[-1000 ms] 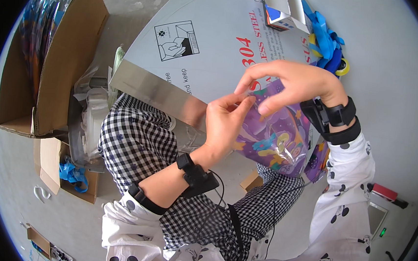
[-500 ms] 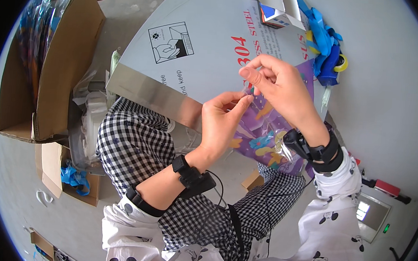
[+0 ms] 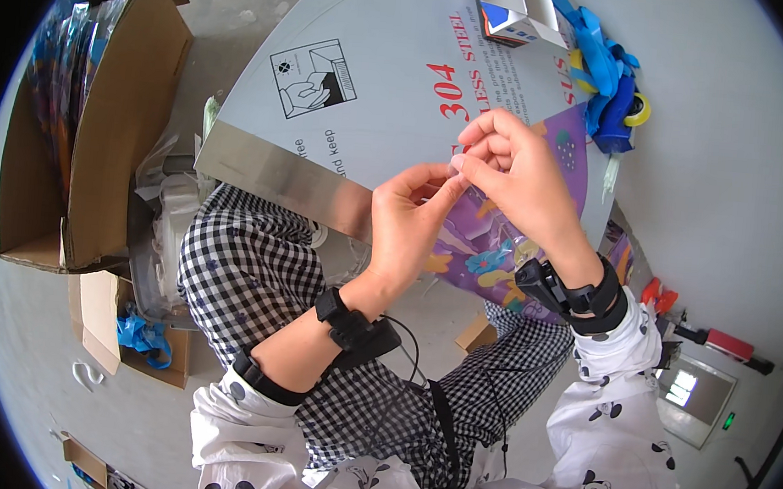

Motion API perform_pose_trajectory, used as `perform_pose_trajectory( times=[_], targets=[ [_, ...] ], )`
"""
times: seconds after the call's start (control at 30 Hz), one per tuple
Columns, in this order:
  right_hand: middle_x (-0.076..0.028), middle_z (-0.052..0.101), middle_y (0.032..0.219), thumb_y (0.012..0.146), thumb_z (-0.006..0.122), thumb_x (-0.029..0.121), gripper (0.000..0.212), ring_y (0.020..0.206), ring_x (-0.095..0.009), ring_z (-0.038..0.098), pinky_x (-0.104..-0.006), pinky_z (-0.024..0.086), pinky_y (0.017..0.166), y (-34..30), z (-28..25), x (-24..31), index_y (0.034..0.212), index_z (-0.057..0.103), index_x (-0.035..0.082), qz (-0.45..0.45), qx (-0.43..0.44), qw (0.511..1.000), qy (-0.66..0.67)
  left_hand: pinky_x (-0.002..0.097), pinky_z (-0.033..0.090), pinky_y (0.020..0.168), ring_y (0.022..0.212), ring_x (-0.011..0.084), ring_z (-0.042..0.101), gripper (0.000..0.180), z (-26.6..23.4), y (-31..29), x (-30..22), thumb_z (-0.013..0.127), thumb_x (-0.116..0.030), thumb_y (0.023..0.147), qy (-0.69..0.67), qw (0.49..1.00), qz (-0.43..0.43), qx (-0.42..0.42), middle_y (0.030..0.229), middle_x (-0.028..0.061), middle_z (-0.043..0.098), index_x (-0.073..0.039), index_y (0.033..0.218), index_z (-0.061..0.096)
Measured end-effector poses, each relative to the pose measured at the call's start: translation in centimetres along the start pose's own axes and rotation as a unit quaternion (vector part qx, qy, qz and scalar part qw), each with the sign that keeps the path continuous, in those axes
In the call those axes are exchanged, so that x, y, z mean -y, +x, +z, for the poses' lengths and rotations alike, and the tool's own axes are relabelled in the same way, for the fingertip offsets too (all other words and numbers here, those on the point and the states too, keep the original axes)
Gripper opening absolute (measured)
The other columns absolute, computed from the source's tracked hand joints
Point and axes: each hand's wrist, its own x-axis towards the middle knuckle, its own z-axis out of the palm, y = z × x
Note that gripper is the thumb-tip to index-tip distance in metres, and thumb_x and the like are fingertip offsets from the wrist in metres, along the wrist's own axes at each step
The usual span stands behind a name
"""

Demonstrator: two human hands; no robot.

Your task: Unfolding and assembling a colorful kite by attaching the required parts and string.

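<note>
A glossy purple plastic bag (image 3: pixel 478 256) with colourful printed shapes hangs over the near edge of the table and rests toward my right knee. My left hand (image 3: pixel 401 227) is closed, its thumb and forefinger pinching the bag's upper left corner. Against those fingertips my right hand (image 3: pixel 529 191) is closed too, thumb against forefinger, the other fingers curled. Whatever thin piece lies in the right pinch is too small to make out. My right hand and wrist cover part of the bag.
The table (image 3: pixel 233 154) has a film-covered metal top. On its far side are an open white box (image 3: pixel 528 25), blue straps (image 3: pixel 600 54) and a yellow tape roll (image 3: pixel 639 110). Left stands a cardboard box (image 3: pixel 136 105) of plastic packets; a smaller box (image 3: pixel 176 352) holds blue material.
My right hand has come down, bringing its thumb to my left fingertips. The left hand has shifted slightly left. The bag has moved a little with them.
</note>
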Motion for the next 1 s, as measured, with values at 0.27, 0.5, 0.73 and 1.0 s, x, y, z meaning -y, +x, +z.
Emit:
perform_pose_trajectory(
  times=[0.27, 0.5, 0.73, 1.0],
  targets=[
    [-0.004, 0.064, 0.078, 0.087, 0.066, 0.008, 0.021, 0.068, -0.006, 0.056, -0.0212, 0.045, 0.059, -0.7, 0.2, -0.9, 0.1, 0.053, 0.0, 0.005, -0.018, 1.0, -0.009, 0.0228, 0.053, 0.074, 0.082, 0.0099, 0.065, 0.018, -0.2, 0.0, -0.1, 0.065, -0.006, 0.089, 0.042, 0.999, 0.017, 0.03, 0.09, 0.0062, 0.069, 0.005, 0.103, 0.066],
    [-0.006, 0.066, 0.076, 0.085, 0.067, 0.008, 0.022, 0.066, -0.01, 0.06, -0.0255, 0.048, 0.059, -1.2, 0.4, -1.3, 0.1, 0.052, 0.0, 0.005, -0.05, 0.999, -0.003, 0.0238, 0.053, 0.077, 0.086, 0.0109, 0.065, 0.02, -0.3, 0.2, 0.1, 0.062, -0.002, 0.089, 0.019, 0.999, 0.016, 0.036, 0.095, 0.0081, 0.069, 0.006, 0.107, 0.065],
    [-0.006, 0.065, 0.074, 0.084, 0.068, 0.008, 0.022, 0.063, -0.012, 0.061, -0.0268, 0.048, 0.057, -1.3, 0.8, -1.1, 0.1, 0.052, 0.002, -0.001, -0.075, 0.997, -0.032, 0.0214, 0.049, 0.064, 0.077, 0.0076, 0.062, 0.022, -0.4, 0.2, 0.1, 0.065, -0.005, 0.086, 0.008, 0.999, 0.018, 0.029, 0.091, 0.0047, 0.069, 0.004, 0.105, 0.067],
    [-0.005, 0.063, 0.066, 0.083, 0.071, 0.016, 0.027, 0.055, -0.016, 0.06, -0.0299, 0.042, 0.05, -1.3, 0.6, -1.2, 0.099, 0.051, 0.006, 0.036, -0.102, 0.979, -0.171, 0.023, 0.045, 0.066, 0.075, 0.0075, 0.056, 0.034, -1.0, 0.6, -0.3, 0.061, -0.027, 0.095, -0.015, 0.999, -0.033, -0.006, 0.083, 0.0037, 0.065, 0.005, 0.099, 0.069]
  ],
)
